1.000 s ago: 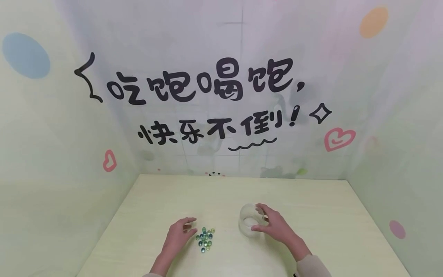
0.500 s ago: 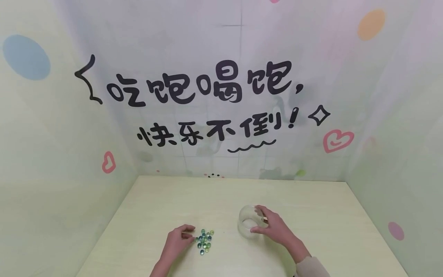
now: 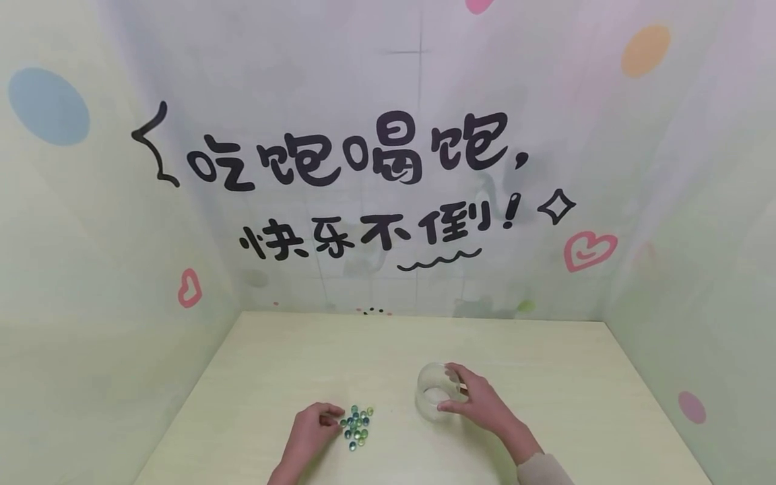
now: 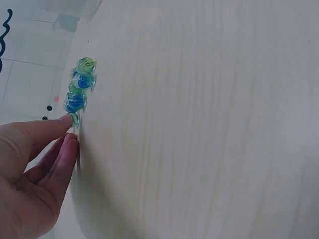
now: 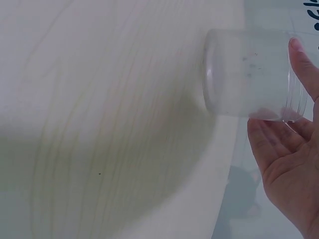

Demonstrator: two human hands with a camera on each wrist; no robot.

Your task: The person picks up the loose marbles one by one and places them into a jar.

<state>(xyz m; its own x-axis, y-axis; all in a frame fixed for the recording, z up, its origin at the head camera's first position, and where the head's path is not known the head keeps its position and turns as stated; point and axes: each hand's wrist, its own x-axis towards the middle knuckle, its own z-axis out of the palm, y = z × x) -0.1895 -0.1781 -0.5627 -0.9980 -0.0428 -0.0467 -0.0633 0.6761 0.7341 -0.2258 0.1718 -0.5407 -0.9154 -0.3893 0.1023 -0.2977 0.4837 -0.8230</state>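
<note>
A small cluster of blue, green and yellowish glass marbles (image 3: 356,422) lies on the light wood-grain table (image 3: 315,350). My left hand (image 3: 308,434) is at the cluster's left side. In the left wrist view, its thumb tip touches the nearest marble (image 4: 75,119), and the other fingertips sit just below with a small gap. To the right, a clear jar (image 3: 428,401) stands on the table, nothing visible inside. My right hand (image 3: 485,402) grips it from the right, with the thumb on one side near the rim and the fingers on the other, as the right wrist view shows.
Printed fabric walls enclose the table at the back (image 3: 388,87), left (image 3: 91,269) and right (image 3: 685,269). Bare tabletop lies between the marbles and the jar, and behind both.
My left hand has moved slightly nearer me, its fingers closing in against the marbles' left edge. The right hand keeps its grip on the jar. The whole head view has shifted down a little.
</note>
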